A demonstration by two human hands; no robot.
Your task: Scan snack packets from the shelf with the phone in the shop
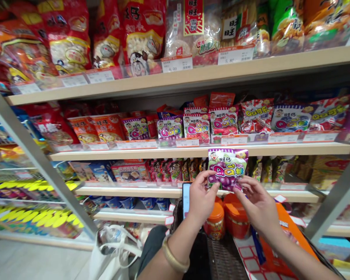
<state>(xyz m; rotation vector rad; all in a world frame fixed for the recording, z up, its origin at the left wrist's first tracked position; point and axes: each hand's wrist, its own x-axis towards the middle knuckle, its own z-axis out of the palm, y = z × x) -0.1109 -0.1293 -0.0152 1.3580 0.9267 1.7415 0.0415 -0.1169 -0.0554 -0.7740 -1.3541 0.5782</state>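
A small purple and green candy packet (pixel 226 171) is held up in front of the shelves, its printed face toward me. My left hand (pixel 202 194) pinches its left lower edge between thumb and fingers. At the packet's lower right corner, my right hand (pixel 258 204) grips it with thumb and fingertips. Similar packets (pixel 169 130) stand in a row on the shelf (pixel 151 153) just above and behind. Below my hands are two orange-lidded jars (pixel 215 219) and a large orange bag (pixel 288 229) in a dark woven basket (pixel 223 258).
An upper shelf (pixel 175 82) holds large snack bags (pixel 144 35). Lower shelves hold boxes and pouches. A phone-like screen (pixel 186 198) stands beside my left wrist. A white bag (pixel 111 252) is at the lower left, near a slanted metal post (pixel 43 163).
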